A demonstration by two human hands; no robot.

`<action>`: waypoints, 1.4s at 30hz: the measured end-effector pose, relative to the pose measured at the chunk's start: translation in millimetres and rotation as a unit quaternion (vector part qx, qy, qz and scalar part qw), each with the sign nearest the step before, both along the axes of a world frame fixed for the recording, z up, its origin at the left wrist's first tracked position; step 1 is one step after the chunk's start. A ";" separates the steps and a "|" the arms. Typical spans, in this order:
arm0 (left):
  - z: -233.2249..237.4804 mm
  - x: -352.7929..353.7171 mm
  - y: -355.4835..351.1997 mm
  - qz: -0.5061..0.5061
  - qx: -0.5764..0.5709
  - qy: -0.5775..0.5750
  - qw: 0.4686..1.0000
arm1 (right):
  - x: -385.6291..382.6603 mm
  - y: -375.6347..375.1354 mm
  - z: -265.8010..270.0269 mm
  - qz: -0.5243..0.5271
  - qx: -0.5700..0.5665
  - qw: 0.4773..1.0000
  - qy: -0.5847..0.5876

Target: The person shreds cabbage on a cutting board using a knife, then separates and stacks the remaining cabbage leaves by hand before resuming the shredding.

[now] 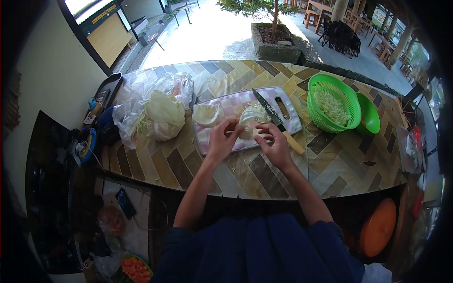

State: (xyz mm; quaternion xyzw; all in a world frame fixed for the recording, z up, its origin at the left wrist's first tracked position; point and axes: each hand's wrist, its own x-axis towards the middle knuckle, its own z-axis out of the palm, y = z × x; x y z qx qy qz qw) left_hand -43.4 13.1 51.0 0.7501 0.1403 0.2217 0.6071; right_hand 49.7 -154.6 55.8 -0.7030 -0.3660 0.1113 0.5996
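Head view is showing you gripping the cabbage wedge [252, 116] on the checked cutting board [226, 101], just beside the knife [272, 114], your left hand [221, 140] and right hand [277, 147] both pinching its near edge, and it is looking light and loose-leaved, so holding near its firmer core is probably suiting it best.

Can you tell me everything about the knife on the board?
The knife has a long dark blade that looks like metal and a pale handle, maybe wood. It lies flat and slanted on the checked cutting board, tip pointing away from the person, handle poking over the board's near right edge above the tiled counter. Nobody grips it. The right hand, at a cabbage piece, sits beside it; whether they touch is unclear.
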 end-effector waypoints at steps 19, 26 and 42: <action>0.1 21.2 34.2 -0.026 0.351 0.091 0.932 | 52.9 -39.1 -34.8 -0.095 -0.174 0.967 -0.158; -3.8 19.1 35.6 -0.030 0.440 0.172 0.881 | 28.4 -40.0 -1.1 -0.030 -0.118 0.991 -0.050; 4.0 19.0 31.1 -0.032 0.524 0.180 0.832 | -11.4 -30.8 2.0 0.032 -0.264 0.954 -0.137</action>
